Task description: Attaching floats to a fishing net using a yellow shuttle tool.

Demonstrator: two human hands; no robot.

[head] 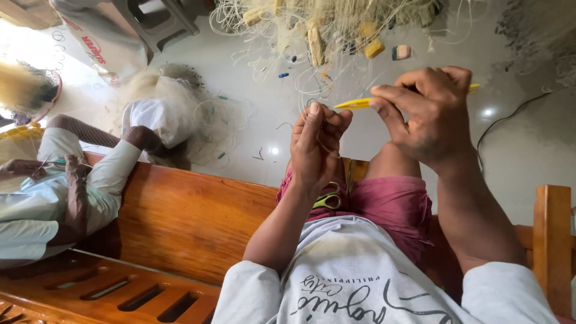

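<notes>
Right hand (pixel 429 117) raised, fingers clamped on yellow netting needle (pixel 360 103), left hand (pixel 315 147) fingers pinching thin line (pixel 312 103)

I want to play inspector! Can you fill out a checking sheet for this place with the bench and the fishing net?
Surface: wooden bench, glossy brown; pale shiny floor below.
Job's things: yellow netting needle in the right hand; thin net line pinched by the left hand.
Clutter: scissors with green-yellow handles on the lap; heap of pale fishing net with yellow floats on the floor; second net bundle.
Fingers: right hand's fingers curled round the needle; left hand's fingers closed on the line.
Cables: one dark cable curving over the floor.
Surroundings: another person sits on the bench at the left, hands busy; grey plastic stool beyond.
</notes>
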